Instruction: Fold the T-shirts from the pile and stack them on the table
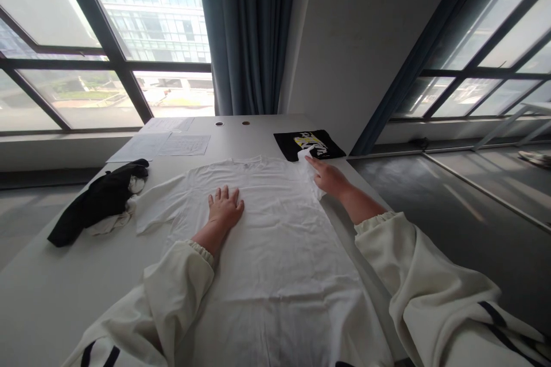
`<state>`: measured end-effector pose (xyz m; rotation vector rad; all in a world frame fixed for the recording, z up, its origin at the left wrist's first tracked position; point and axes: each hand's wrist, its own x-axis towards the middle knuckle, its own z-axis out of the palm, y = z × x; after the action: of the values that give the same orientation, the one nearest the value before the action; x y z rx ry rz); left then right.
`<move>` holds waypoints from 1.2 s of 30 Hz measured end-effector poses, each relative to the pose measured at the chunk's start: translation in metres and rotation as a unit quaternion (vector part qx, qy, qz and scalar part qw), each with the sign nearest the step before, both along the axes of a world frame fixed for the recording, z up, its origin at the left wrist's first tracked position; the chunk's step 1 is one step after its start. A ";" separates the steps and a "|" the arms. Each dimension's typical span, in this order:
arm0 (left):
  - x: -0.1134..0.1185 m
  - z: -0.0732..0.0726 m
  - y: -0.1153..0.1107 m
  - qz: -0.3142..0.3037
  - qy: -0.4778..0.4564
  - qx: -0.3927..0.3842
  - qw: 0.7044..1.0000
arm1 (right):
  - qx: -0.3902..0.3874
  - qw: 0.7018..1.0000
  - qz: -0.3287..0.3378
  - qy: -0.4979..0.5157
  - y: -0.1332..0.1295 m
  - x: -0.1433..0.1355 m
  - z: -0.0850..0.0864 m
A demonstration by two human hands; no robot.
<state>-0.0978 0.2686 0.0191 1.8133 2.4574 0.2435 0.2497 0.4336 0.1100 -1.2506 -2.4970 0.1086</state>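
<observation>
Across the white table [241,140] | your white T-shirt [275,241] lies spread, neckline [247,161] toward the far end | your left hand [226,207] rests palm-down on its chest, fingers apart | your right hand [330,178] pinches its right-side sleeve [305,153], just beside a black printed cloth [331,146] | a crumpled black garment [97,200] lies near the left-side sleeve [159,206]

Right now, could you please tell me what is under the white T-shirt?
The white tabletop shows around the white T-shirt; whatever lies beneath its spread body is covered.
</observation>
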 end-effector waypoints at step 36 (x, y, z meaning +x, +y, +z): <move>0.000 -0.001 0.001 -0.002 0.000 0.000 1.000 | -0.023 0.988 -0.082 -0.127 -0.055 -0.092 -0.077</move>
<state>-0.0975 0.2697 0.0178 1.8178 2.4545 0.2438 0.1578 0.3788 0.0333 -1.5714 -2.6010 -0.0362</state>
